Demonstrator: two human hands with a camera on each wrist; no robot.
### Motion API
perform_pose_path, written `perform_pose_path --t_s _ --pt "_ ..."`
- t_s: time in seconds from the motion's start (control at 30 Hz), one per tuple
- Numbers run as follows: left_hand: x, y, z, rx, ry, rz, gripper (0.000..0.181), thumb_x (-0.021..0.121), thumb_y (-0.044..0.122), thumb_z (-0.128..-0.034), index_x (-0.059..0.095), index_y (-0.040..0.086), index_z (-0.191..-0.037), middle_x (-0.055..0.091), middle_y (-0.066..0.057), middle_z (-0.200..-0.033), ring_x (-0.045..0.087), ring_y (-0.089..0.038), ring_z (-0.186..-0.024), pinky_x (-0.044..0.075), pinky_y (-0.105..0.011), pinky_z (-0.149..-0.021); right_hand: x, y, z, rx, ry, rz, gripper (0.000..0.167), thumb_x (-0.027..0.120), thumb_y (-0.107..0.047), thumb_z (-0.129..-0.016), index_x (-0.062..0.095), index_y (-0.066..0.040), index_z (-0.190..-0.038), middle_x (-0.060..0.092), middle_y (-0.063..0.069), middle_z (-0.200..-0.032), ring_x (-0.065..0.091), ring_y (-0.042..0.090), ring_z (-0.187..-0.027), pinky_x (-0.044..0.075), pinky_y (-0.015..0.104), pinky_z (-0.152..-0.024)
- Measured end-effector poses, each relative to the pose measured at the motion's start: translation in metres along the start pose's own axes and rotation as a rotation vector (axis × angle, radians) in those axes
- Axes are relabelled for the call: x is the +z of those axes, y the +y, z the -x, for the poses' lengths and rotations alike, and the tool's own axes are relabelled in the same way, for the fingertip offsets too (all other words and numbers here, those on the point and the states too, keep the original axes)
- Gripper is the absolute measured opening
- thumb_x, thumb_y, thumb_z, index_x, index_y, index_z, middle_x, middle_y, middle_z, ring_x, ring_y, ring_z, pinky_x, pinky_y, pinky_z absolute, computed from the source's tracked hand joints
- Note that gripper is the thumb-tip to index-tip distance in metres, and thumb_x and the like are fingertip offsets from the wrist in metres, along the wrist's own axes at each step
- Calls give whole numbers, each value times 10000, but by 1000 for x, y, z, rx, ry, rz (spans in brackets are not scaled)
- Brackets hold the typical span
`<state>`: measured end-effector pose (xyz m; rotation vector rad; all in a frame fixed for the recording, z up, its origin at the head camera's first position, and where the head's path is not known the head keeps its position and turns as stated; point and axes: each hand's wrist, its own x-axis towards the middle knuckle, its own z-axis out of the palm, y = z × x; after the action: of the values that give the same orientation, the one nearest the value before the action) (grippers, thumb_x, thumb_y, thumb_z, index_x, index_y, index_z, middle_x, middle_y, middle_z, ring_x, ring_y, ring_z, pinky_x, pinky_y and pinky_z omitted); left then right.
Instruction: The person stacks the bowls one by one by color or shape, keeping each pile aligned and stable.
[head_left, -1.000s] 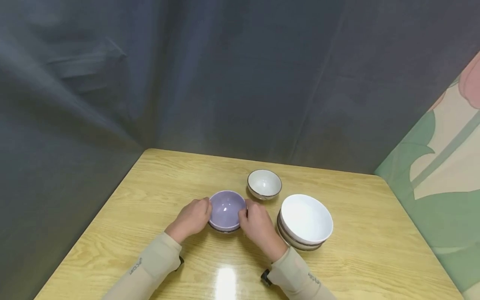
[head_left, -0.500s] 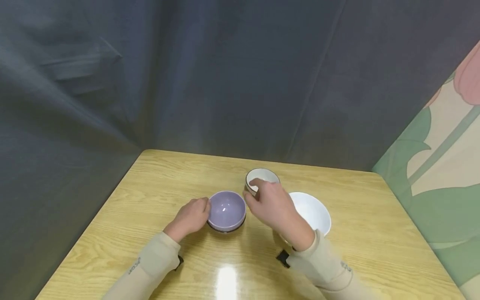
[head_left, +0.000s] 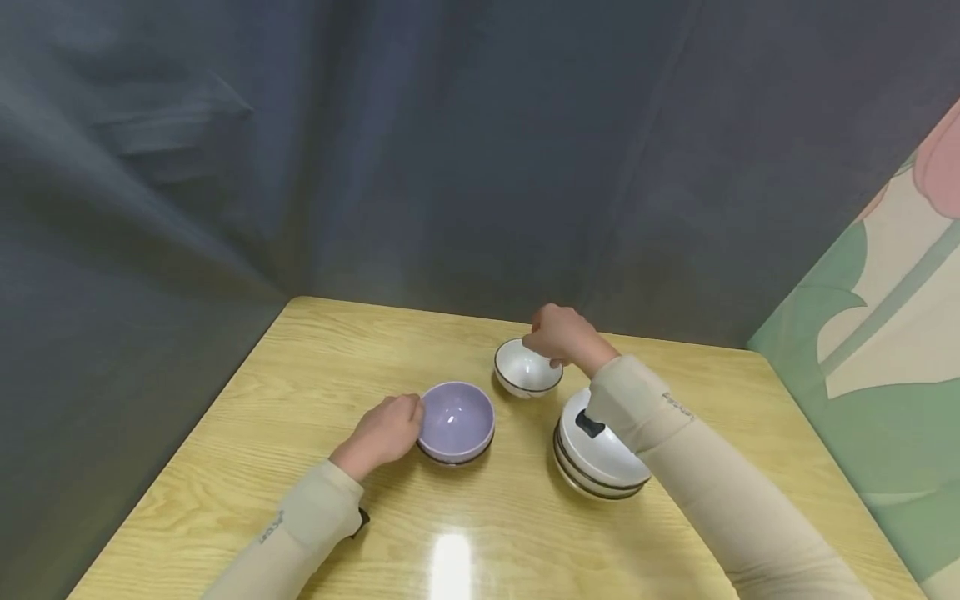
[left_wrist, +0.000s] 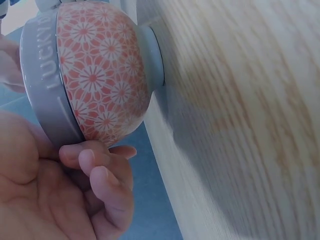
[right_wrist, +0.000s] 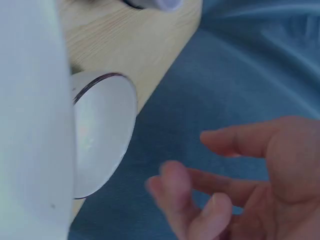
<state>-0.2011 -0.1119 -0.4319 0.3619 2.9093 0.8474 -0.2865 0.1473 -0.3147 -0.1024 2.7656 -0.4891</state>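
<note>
A purple bowl [head_left: 456, 417] sits nested in a dark-rimmed bowl on the table; in the left wrist view the lower bowl [left_wrist: 102, 75] has a red and white flower pattern. My left hand [head_left: 381, 433] holds the left side of this pair, its fingers curled against the edge. Behind and to the right stands a small white bowl [head_left: 523, 372] with a dark rim. Over its right side hovers my right hand [head_left: 566, 336]; the right wrist view shows the fingers apart and clear of the bowl.
A large white bowl [head_left: 611, 454] tops a stack of dark-rimmed bowls at the right, partly hidden under my right sleeve [head_left: 675, 442]. The wooden table [head_left: 337, 350] meets a dark curtain [head_left: 480, 167] at the back and a flowered wall covering [head_left: 877, 358] on the right.
My right hand has let go of the purple bowl's right side and moved back and right to above the small white bowl. The left hand has stayed on the pair.
</note>
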Motion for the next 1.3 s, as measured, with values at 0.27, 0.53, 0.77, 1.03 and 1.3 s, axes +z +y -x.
perform_pose_path --t_s 0.27,0.53,0.77,1.03,1.3 --pt "4 3 1 4 -3 -2 367 378 200 -1059 680 -7 -1036 621 -53 -816 559 -193 -741 518 -414 -707 12 15 -18 112 -159 -14 371 557 -266 -954 581 -21 -1232 554 154 -1243 708 229 -650 563 296 -610" --pt "2 6 0 11 -8 6 349 377 195 -1061 658 32 -933 549 -26 -720 528 -187 -682 472 -365 -627 17 33 -19 119 -245 -64 239 520 -264 -970 531 -54 -1084 443 82 -996 713 240 -651 440 229 -510" --pt "3 8 -1 14 -9 9 344 379 196 -1063 645 40 -910 532 -29 -701 516 -186 -660 457 -356 -603 26 38 -19 139 -212 -43 106 436 -89 -934 480 -26 -1006 334 21 -691 394 132 -524 574 302 -619" --pt "4 12 -1 15 -7 8 333 383 193 -1062 625 54 -879 524 -34 -694 512 -186 -655 451 -357 -592 34 45 -19 127 -100 71 226 479 -37 -922 531 24 -1134 515 101 -731 558 203 -580 563 294 -548" --pt "8 12 1 -7 -29 11 359 359 212 -1073 647 21 -977 536 -35 -701 521 -186 -647 459 -354 -588 37 51 -21 148 -18 91 156 533 -4 -877 548 15 -1031 696 189 -838 703 237 -640 506 255 -489"
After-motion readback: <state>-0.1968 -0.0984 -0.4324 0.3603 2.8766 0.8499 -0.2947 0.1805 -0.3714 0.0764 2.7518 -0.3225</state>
